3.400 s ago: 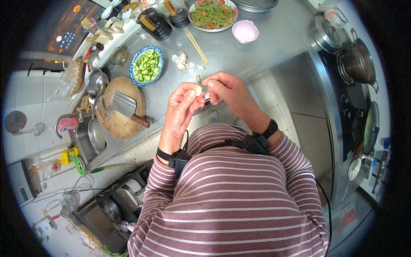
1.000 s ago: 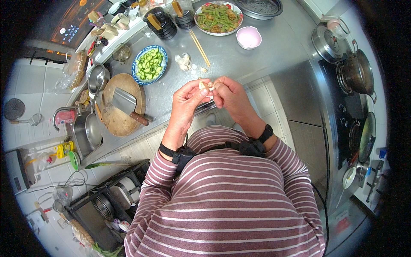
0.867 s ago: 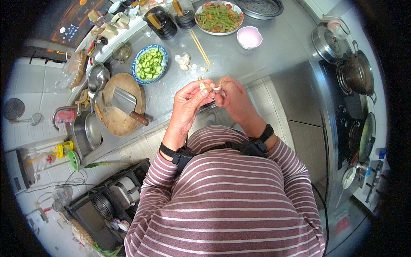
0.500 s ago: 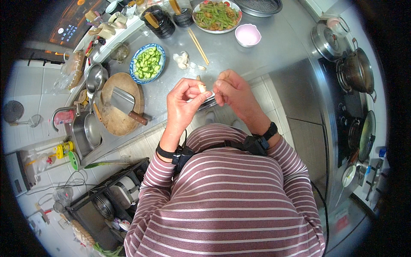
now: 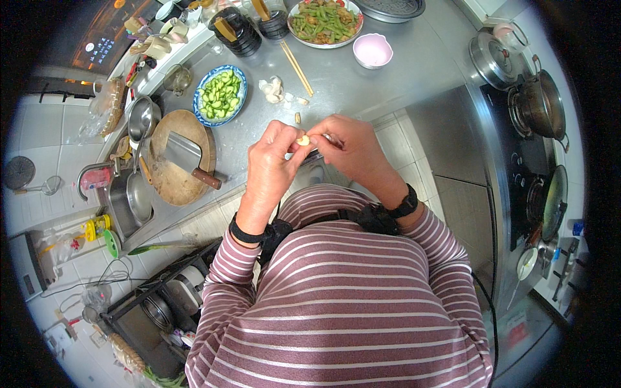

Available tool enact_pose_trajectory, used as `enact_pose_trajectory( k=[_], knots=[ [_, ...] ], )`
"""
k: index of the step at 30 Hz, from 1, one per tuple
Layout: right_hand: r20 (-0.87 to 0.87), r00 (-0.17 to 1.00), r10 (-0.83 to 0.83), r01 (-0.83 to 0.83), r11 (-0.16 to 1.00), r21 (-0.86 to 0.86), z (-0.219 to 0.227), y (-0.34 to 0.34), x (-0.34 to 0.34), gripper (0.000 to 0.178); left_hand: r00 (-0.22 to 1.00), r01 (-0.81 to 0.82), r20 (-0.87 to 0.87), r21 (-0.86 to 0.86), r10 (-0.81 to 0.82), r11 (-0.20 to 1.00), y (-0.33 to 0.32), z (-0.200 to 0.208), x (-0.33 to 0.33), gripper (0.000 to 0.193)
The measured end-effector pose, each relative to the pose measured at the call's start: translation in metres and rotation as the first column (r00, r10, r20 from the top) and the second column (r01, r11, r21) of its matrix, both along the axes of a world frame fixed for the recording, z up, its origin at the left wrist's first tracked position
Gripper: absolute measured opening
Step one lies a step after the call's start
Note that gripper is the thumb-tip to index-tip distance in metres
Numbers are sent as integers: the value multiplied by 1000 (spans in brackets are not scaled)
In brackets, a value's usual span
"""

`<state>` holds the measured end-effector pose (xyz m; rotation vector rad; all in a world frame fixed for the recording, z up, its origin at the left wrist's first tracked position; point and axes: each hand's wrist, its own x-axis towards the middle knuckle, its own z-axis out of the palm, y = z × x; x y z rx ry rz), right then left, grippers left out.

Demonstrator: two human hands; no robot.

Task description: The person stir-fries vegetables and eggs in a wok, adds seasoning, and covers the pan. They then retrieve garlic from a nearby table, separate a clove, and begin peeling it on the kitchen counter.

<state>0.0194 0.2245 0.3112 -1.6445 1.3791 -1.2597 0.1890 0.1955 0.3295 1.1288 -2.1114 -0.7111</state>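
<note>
A pale garlic clove [image 5: 303, 140] is pinched between the thumb and fingers of my left hand [image 5: 270, 152], above the counter's near edge. From the other side my right hand [image 5: 352, 147] comes in, its thumb and finger closed on the clove's edge; whether skin is between them is too small to tell. Just beyond my hands another clove [image 5: 297, 118] lies on the steel counter. Farther off is a broken garlic bulb [image 5: 272, 90] with papery skin, and a pair of chopsticks [image 5: 297, 68] lies beside it.
On the left, a cleaver [image 5: 184, 152] rests on a round wooden board [image 5: 174, 184]. Sliced cucumber fills a blue-rimmed plate [image 5: 241, 108]. At the back are a pink bowl [image 5: 373, 51] and a plate of green beans [image 5: 325, 23]. A stove [image 5: 517, 155] stands right.
My right hand has moved left and closed in on the clove in my left hand. The view has shifted slightly.
</note>
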Motion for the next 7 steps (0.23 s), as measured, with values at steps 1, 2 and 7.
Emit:
enact_pose_trajectory(
  k=[1, 2, 7],
  knots=[
    [-5, 1000, -3, 2, 1000, -31, 0, -1, 0, 5, 1000, -1, 1, -3, 1, 1000, 0, 0, 0, 19],
    [-13, 1000, -7, 6, 999, -46, 0, -1, 0, 5, 1000, 0, -2, -1, 0, 1000, 1, 0, 0, 19],
    [174, 984, -41, 16, 989, 145, 0, -2, 5, 6, 945, 32, -321, 262, 56, 965, -4, -9, 2, 14]
  ],
)
